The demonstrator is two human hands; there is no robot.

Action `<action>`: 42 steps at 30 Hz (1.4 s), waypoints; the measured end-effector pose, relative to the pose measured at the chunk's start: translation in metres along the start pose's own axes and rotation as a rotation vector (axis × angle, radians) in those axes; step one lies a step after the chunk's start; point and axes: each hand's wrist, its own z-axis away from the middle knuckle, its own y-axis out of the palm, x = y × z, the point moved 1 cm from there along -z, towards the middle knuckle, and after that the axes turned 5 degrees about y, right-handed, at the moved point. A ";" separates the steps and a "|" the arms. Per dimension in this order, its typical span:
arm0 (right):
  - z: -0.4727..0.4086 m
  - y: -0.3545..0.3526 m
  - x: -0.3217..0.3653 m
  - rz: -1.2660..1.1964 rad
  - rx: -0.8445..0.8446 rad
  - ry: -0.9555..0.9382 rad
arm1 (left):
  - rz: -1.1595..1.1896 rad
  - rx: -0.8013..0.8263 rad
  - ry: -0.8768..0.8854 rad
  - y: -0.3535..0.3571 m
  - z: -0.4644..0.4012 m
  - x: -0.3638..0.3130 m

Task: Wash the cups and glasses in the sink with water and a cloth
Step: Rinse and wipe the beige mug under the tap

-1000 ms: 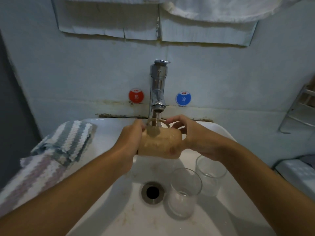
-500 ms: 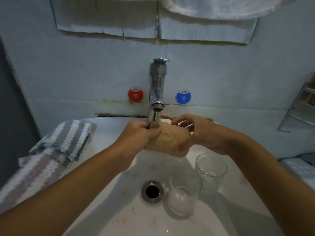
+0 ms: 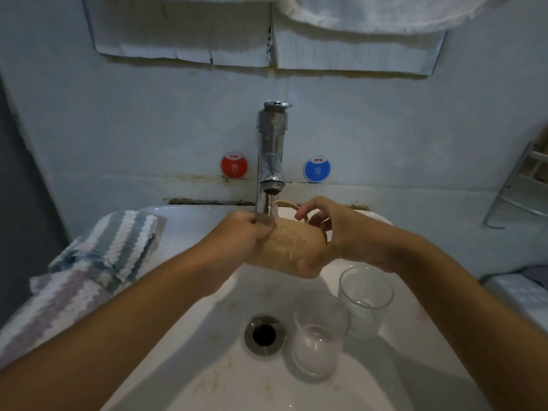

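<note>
A tan cup (image 3: pixel 286 247) with a handle lies on its side under the running tap (image 3: pixel 271 152), water streaming over it. My left hand (image 3: pixel 241 235) grips its left end, fingers curled against the rim. My right hand (image 3: pixel 329 232) holds its right end, thumb underneath and fingers by the handle. Two clear glasses stand upright in the white sink (image 3: pixel 184 336): one (image 3: pixel 318 333) right of the drain, the other (image 3: pixel 364 298) behind it to the right. A striped cloth (image 3: pixel 98 262) lies on the sink's left rim, apart from both hands.
The drain (image 3: pixel 264 334) sits in the middle of the basin. Red (image 3: pixel 234 167) and blue (image 3: pixel 317 169) round stickers flank the tap on the wall. A metal rack (image 3: pixel 522 188) hangs at the right, and a white ledge (image 3: pixel 519 295) lies below it.
The cup has turned between my hands under the water and sits slightly higher. My left fingers have shifted onto its upper left edge. The glasses have not moved.
</note>
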 end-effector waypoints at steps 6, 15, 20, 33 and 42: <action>-0.004 0.006 0.002 -0.241 -0.072 -0.009 | -0.071 -0.008 0.012 -0.013 -0.001 -0.003; -0.011 0.042 -0.001 -0.031 -0.133 -0.120 | -0.489 -0.238 0.255 -0.011 0.000 0.003; -0.010 0.053 0.004 -0.115 -0.017 -0.086 | -0.674 -0.314 0.465 -0.006 0.006 0.006; -0.004 0.050 0.001 -0.235 -0.152 -0.042 | -0.505 -0.419 0.537 -0.003 0.003 0.009; 0.002 0.047 0.010 -0.190 -0.190 -0.036 | -0.552 -0.624 0.876 -0.016 0.007 -0.051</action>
